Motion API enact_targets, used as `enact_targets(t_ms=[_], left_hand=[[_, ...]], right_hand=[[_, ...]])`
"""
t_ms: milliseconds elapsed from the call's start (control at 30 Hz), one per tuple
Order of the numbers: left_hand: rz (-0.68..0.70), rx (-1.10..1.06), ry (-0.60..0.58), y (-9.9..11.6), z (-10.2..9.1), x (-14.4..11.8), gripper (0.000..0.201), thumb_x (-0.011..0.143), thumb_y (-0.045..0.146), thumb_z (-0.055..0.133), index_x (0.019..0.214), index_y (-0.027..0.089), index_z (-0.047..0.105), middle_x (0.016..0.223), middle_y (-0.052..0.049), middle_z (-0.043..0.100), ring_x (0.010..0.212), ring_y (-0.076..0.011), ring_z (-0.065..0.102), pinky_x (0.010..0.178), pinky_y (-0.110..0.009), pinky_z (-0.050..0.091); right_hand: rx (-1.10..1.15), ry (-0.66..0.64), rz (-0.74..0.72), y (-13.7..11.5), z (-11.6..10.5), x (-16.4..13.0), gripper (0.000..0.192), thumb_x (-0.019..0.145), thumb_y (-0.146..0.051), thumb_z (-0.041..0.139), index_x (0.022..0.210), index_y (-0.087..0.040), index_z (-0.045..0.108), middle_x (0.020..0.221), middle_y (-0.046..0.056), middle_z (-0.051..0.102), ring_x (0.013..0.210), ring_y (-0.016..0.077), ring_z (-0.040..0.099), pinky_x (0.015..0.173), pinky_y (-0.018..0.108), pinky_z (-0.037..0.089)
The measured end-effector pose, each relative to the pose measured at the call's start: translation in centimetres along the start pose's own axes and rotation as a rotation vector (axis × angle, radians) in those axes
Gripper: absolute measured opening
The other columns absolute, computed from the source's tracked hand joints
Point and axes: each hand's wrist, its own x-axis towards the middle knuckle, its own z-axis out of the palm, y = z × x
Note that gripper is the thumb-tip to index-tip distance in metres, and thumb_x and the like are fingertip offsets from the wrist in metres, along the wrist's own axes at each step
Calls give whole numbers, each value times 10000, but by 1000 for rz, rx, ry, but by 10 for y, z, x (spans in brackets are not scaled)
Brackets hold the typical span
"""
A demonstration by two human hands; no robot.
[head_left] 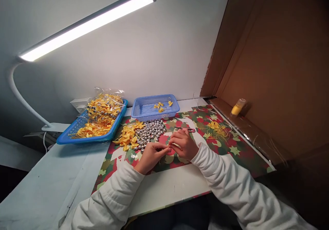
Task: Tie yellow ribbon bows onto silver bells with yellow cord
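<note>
Fingertips of my left hand (153, 155) and my right hand (184, 143) meet over the patterned mat (177, 161). Both hands are closed in a pinch, and whatever lies between the fingers is too small to make out. Just beyond my left hand is a pile of shiny silver bells or beads (151, 131). Beside it lies a heap of yellow ribbon bows (128, 135). Behind my right hand is a small pink-handled tool (191, 130), partly covered by the fingers. Some small white bits (134, 156) are near my left wrist.
A blue basket (88, 140) at the left holds yellow bows and a clear bag. Against the wall stands a smaller blue basket (154, 114) with several bows. Yellow cords (218, 129) lie at the right, near a yellow thread spool (238, 107). A lit lamp (89, 23) hangs overhead.
</note>
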Motion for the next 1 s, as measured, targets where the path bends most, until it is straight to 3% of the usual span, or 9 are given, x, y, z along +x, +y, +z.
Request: enact_targets(t_ms=[133, 333, 467, 600, 733, 1000], left_hand=[[-10, -94, 32, 3, -3, -1, 308, 734, 444, 663, 694, 148, 737, 599, -34, 674, 512, -126, 526, 483, -228, 390], [12, -179, -20, 6, -5, -2, 316, 757, 446, 644, 676, 141, 659, 631, -24, 621, 570, -128, 522, 536, -232, 405], [19, -194, -23, 3, -3, -2, 316, 781, 459, 610, 703, 153, 612, 628, 3, 572, 565, -119, 497, 543, -230, 397], [61, -165, -10, 1, -2, 0, 307, 830, 445, 539, 700, 167, 549, 691, -6, 554, 644, -137, 496, 618, -253, 413], [189, -3, -3, 2, -3, 1, 327, 879, 419, 456, 664, 178, 506, 689, -7, 504, 674, -149, 455, 653, -275, 388], [299, 108, -98, 1, -5, -1, 346, 928, 399, 376, 659, 194, 448, 738, -12, 464, 724, -159, 440, 695, -278, 379]], right_hand=[[276, 27, 161, 1, 4, 1, 88, 856, -263, 562, 815, -193, 598, 848, 26, 615, 851, 176, 502, 812, 331, 355], [554, -151, 221, 7, 7, -1, 149, 871, -331, 537, 819, -192, 522, 818, 4, 548, 791, 142, 501, 750, 273, 432], [580, -157, 224, 6, 8, 0, 221, 869, -371, 542, 746, -192, 503, 763, -4, 541, 744, 137, 499, 715, 268, 426], [488, -44, 183, 3, 9, 1, 276, 852, -407, 583, 689, -192, 525, 724, 3, 581, 750, 156, 506, 737, 296, 400], [419, 61, 146, 1, 7, 1, 330, 861, -459, 562, 670, -191, 535, 708, 12, 604, 735, 166, 498, 745, 323, 374], [584, 8, 242, 3, 9, 0, 358, 842, -515, 549, 700, -187, 532, 724, 14, 572, 731, 159, 494, 707, 302, 396]])
